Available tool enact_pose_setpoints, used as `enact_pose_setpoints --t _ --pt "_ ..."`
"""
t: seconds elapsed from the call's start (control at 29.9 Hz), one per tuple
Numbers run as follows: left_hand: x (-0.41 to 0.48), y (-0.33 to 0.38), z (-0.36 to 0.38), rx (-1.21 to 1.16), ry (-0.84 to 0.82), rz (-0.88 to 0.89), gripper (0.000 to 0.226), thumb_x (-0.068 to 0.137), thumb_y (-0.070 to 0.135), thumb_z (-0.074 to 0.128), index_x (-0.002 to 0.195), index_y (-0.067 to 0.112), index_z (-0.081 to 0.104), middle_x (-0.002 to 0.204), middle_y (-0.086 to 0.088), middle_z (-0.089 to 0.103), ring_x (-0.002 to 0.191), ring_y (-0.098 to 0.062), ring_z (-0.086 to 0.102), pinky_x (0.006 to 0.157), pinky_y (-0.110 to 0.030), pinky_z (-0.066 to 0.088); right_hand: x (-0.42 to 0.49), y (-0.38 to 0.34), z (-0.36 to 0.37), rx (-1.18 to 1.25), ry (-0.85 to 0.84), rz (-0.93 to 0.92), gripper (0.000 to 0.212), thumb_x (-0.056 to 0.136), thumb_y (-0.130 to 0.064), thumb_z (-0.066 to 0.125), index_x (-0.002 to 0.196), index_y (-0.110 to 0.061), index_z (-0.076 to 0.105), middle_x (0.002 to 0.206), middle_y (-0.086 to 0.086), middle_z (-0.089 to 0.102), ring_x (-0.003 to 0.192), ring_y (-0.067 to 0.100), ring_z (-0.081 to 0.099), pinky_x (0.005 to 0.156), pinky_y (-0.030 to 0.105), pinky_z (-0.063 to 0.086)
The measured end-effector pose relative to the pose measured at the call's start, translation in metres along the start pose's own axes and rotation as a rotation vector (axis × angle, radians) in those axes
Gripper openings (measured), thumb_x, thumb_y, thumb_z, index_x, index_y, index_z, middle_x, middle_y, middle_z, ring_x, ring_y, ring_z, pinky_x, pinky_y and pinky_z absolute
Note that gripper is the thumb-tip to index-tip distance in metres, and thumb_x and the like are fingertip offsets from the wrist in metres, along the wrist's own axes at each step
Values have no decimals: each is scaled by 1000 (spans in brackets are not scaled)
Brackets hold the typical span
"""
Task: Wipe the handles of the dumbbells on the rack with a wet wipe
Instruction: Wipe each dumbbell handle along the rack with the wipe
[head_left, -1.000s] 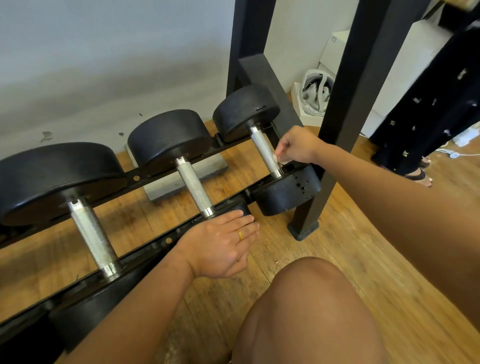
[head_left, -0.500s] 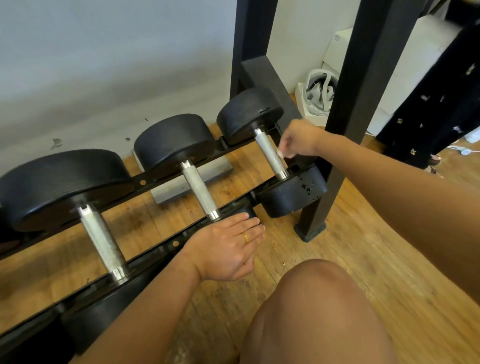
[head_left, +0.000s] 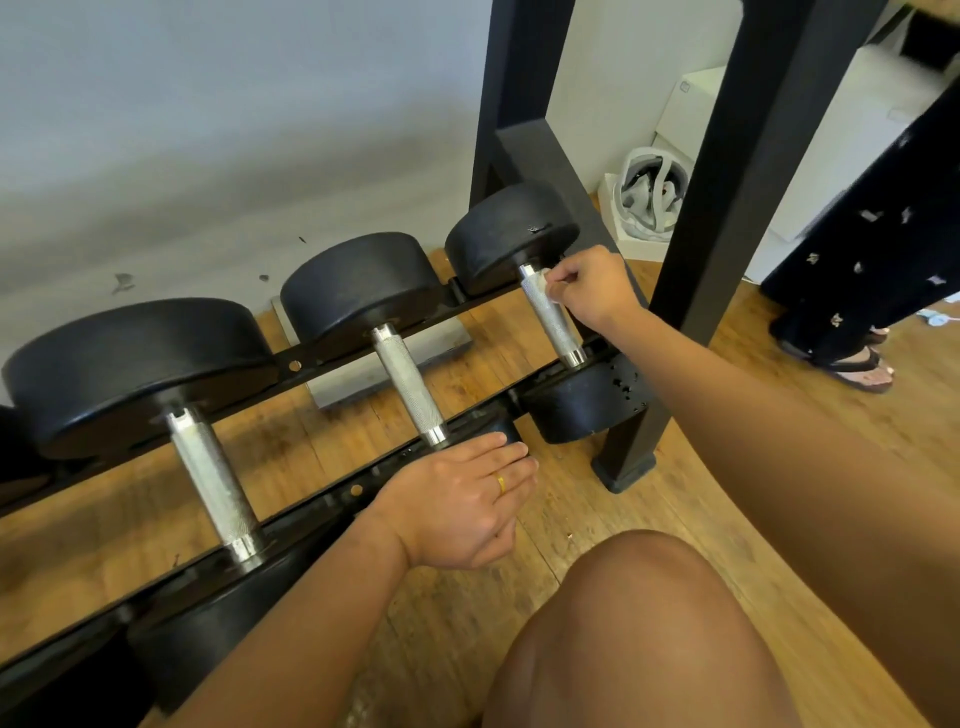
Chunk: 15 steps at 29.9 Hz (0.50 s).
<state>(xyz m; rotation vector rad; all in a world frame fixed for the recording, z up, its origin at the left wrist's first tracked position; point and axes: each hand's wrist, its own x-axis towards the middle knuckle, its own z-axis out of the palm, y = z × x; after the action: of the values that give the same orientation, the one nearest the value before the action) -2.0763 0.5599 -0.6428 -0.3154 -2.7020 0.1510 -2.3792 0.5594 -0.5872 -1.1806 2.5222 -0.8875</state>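
Observation:
Three black dumbbells lie across the low black rack rails (head_left: 322, 358). My right hand (head_left: 592, 288) pinches a small white wet wipe (head_left: 543, 282) against the far end of the rightmost dumbbell's knurled metal handle (head_left: 553, 322), close to its back head. My left hand (head_left: 462, 501) rests flat, fingers together, on the near head of the middle dumbbell, whose handle (head_left: 410, 384) is bare. The left dumbbell's handle (head_left: 213, 478) is also bare.
The rack's black upright post (head_left: 727, 218) stands right of my right arm, its foot on the wooden floor. My bare knee (head_left: 634, 634) is in the foreground. Another person's sandalled feet (head_left: 857, 369) stand at the right. A white helmet-like object (head_left: 652, 197) sits by the wall.
My right hand has slid the wipe up the rightmost handle, from near the front head to the end by the back head. My left hand has stayed in place.

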Motion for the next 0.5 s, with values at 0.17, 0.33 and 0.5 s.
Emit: enact_pose_setpoints --t 0.17,0.33,0.5 --pt "0 -1 1 -10 19 -3 44 96 35 50 124 12 74 130 -7 71 126 -23 64 118 -40 39 4 5 0 -151 -33 -71 13 90 -9 68 93 -10 80 102 7 75 98 23 69 86 25 50" --pt "0 0 1 -24 16 -6 44 96 35 51 124 11 74 130 -7 71 126 -23 64 116 -41 42 12 0 1 -180 -49 -90 14 91 -8 66 94 -11 79 104 8 74 100 23 68 86 22 48" --pt "0 -1 3 -18 -2 -7 45 97 36 48 125 11 73 131 -7 70 128 -23 62 118 -41 39 -3 7 -21 -334 -282 -142 9 87 -8 72 92 -10 79 103 6 74 102 22 67 92 31 53"
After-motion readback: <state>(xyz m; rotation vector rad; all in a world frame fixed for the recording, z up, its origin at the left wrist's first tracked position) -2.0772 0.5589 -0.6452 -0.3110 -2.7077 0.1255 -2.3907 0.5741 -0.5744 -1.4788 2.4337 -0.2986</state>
